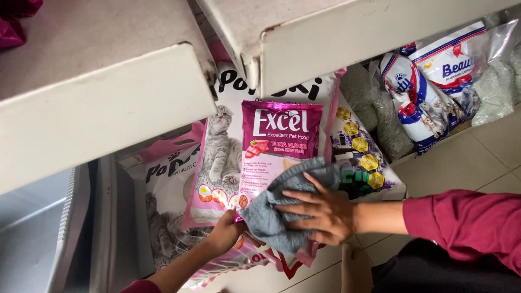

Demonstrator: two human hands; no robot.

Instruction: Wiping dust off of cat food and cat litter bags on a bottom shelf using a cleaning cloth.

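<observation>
My right hand (323, 211) presses a grey cloth (282, 206) flat against the lower part of a magenta pet food pouch (277, 144). The fingers are spread over the cloth. My left hand (225, 233) grips the pouch's lower left corner from below. The pouch leans on a larger pink and white bag (220, 157) printed with a grey cat. A dark red sleeve (467, 220) covers my right arm.
Cream metal shelves (108, 92) overhang the bags from above. More cat-print bags (163, 217) stand at lower left. White, blue and red bags (429, 92) and clear bags of grey granules (380, 114) sit at right. Beige floor tiles (461, 163) lie in front.
</observation>
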